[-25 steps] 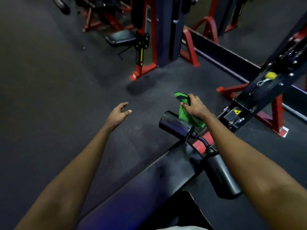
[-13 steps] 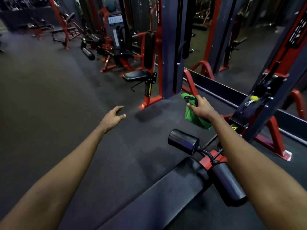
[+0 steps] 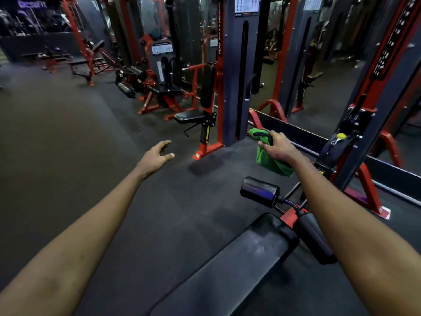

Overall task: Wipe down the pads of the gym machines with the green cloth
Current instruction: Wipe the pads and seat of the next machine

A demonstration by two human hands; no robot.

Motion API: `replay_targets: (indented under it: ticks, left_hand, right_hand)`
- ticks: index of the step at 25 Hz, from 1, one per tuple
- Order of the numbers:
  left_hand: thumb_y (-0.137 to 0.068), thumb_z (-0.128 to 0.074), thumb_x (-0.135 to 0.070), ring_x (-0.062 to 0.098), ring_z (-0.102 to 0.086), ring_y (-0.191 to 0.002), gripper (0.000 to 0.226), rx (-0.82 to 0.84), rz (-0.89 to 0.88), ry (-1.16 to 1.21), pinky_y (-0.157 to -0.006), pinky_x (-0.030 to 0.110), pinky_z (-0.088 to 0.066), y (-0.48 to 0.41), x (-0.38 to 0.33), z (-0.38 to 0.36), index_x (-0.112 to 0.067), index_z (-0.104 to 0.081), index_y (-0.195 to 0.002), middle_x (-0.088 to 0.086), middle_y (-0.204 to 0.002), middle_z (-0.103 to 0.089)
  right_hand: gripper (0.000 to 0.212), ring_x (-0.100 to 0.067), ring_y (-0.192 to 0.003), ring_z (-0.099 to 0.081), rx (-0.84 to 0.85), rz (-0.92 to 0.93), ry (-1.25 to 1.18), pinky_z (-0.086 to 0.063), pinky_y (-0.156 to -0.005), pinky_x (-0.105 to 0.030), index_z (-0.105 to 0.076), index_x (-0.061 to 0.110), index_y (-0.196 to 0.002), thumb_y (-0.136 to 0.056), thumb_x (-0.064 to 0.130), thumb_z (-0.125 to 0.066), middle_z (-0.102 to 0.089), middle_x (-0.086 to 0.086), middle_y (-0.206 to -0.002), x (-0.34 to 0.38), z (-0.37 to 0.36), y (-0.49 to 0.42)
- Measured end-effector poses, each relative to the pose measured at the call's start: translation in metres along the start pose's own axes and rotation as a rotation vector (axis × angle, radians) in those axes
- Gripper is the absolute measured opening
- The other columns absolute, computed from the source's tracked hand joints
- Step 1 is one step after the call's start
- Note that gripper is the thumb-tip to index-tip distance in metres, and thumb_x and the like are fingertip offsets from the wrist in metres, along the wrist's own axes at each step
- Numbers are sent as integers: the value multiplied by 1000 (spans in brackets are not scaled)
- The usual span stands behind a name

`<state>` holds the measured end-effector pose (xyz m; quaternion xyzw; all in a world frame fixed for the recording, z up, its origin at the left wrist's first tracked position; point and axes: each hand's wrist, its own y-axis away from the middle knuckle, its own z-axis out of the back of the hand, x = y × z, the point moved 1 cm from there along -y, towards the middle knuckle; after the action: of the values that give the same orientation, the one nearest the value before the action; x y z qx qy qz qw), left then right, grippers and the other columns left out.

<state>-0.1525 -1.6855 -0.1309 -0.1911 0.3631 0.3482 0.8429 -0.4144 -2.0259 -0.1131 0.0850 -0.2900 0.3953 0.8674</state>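
Note:
My right hand (image 3: 279, 148) grips the green cloth (image 3: 267, 160), which hangs in the air above and beyond the black roller pads (image 3: 260, 191) of the bench in front of me. The flat black bench pad (image 3: 239, 263) stretches from the lower middle toward the rollers; a second roller (image 3: 313, 241) lies under my right forearm. Stretched out over the dark floor, my left hand (image 3: 156, 156) holds nothing, its fingers loosely spread. Further off, a black seat pad (image 3: 190, 116) and upright back pad (image 3: 207, 84) belong to a red-framed machine.
A tall grey and red weight tower (image 3: 237, 65) stands ahead. A red and black frame (image 3: 369, 124) with a yellow knob rises at right, beside a low black barrier (image 3: 303, 135). More red machines (image 3: 155, 85) line the back left. Dark rubber floor (image 3: 68, 137) spreads to the left.
The view has tilted upward, showing more of the machines ahead. Both hands have lifted away from the bench rollers, the right one carrying the cloth with it.

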Motion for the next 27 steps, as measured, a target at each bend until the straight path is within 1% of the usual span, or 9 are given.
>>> replay_targets:
  ticks: [2,5,8,11,15,19,21,24,27]
  left_hand:
    - [-95,-67,-28,17,-45,-139,56,16,-16,2,-116,33,-34,13,12,21,-29,-47,-147,3,-151,-49]
    - [-95,-67,-27,17,-43,-141,56,23,-30,7,-117,32,-32,35,34,56,-28,-47,-148,2,-152,-48]
    - [-96,-66,-26,18,-42,-141,56,30,-37,-17,-114,30,-31,49,55,92,-26,-46,-148,3,-152,-47]
    - [-95,-67,-27,19,-44,-140,57,1,-55,-43,-109,26,-31,50,69,123,-25,-46,-148,4,-151,-49]
    - [-95,-66,-29,19,-42,-142,59,12,-70,-79,-110,28,-31,48,87,156,-25,-43,-150,1,-154,-46]
    - [-96,-65,-29,18,-41,-142,59,19,-71,-107,-111,30,-31,24,108,192,-25,-43,-150,1,-155,-45]
    - [-95,-65,-28,18,-41,-142,59,15,-76,-116,-111,30,-31,3,124,212,-25,-43,-150,1,-154,-45]
    - [-95,-64,-29,18,-39,-143,59,34,-96,-124,-113,32,-31,-45,152,243,-26,-43,-150,1,-154,-45]
    - [-96,-64,-29,19,-39,-143,58,31,-151,-130,-112,31,-31,-92,176,278,-25,-43,-150,1,-154,-45]
  right_hand:
    - [47,-37,-110,-58,-18,-36,6,-49,-95,-43,-54,17,-125,-94,52,-59,-52,-18,-123,24,-11,21]
    - [50,-36,-113,-57,-34,-56,13,-49,-98,-44,-53,17,-129,-94,52,-58,-51,-17,-124,64,-34,50]
    - [55,-33,-111,-60,-48,-39,-8,-51,-97,-45,-54,23,-129,-88,60,-58,-56,-15,-127,103,-52,71]
    - [52,-35,-117,-55,-52,-36,15,-47,-100,-43,-52,19,-132,-93,53,-58,-51,-15,-129,139,-61,76]
    - [61,-37,-127,-49,-62,-17,17,-42,-106,-45,-41,18,-146,-96,49,-58,-45,-19,-139,183,-68,59]
    - [54,-36,-121,-54,-77,-19,6,-44,-100,-44,-49,15,-136,-95,50,-58,-49,-19,-135,219,-84,28]
    - [49,-37,-118,-54,-69,-20,26,-45,-100,-44,-52,16,-130,-95,50,-58,-50,-19,-133,241,-96,7]
    - [45,-35,-110,-57,-101,-21,46,-48,-96,-45,-54,15,-122,-94,51,-59,-54,-16,-121,278,-115,-33]
    - [49,-35,-114,-56,-143,-29,39,-48,-98,-46,-53,16,-126,-94,52,-59,-54,-17,-126,315,-143,-75]
